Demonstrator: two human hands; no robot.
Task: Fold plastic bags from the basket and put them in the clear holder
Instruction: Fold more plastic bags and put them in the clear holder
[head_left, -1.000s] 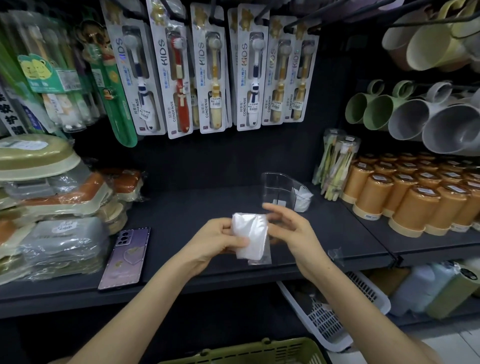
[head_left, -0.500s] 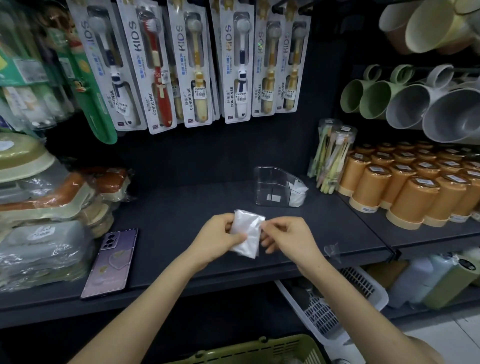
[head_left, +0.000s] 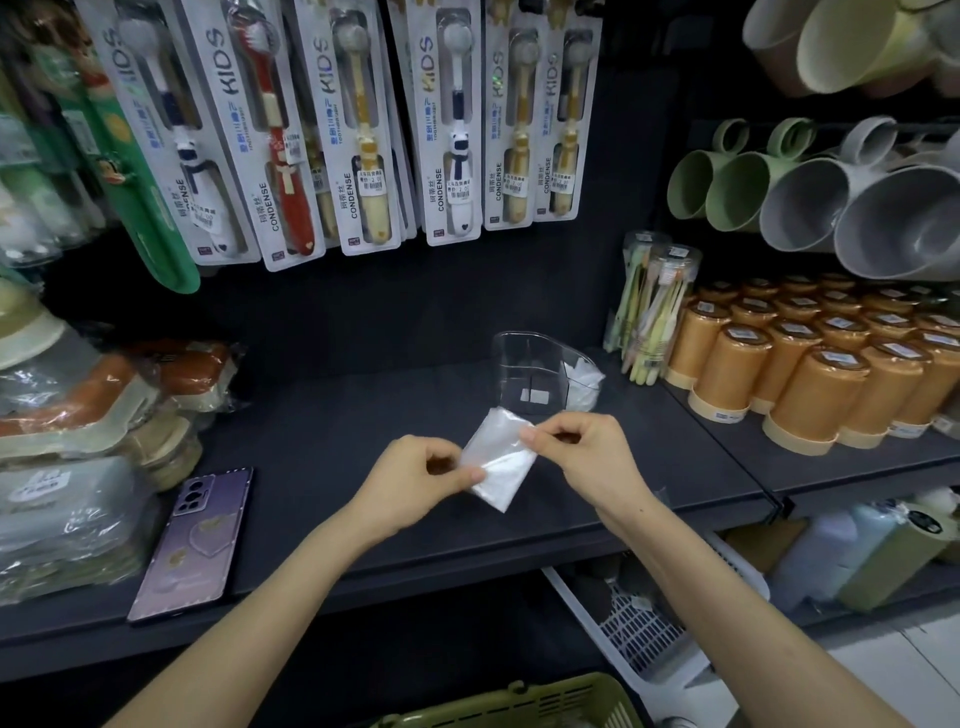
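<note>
A folded white plastic bag (head_left: 497, 461) hangs tilted between my two hands above the dark shelf (head_left: 332, 519). My left hand (head_left: 415, 480) pinches its lower left edge. Its upper right corner is pinched by my right hand (head_left: 587, 454). Just behind the bag stands the clear holder (head_left: 535, 379), with a folded white bag (head_left: 584, 384) in its right side. The green basket (head_left: 524, 704) shows only its rim at the bottom edge; its contents are hidden.
A purple phone (head_left: 195, 540) lies on the shelf at the left, beside wrapped soap boxes (head_left: 78, 467). Orange lidded cups (head_left: 810, 374) and a toothbrush tub (head_left: 652, 312) fill the right. Packaged kids' toothbrushes (head_left: 358, 130) hang behind. A white basket (head_left: 644, 623) sits on the lower shelf.
The bag has been turned from upright to tilted, and my right hand has shifted up to pinch its top corner. Both hands sit a little nearer the holder.
</note>
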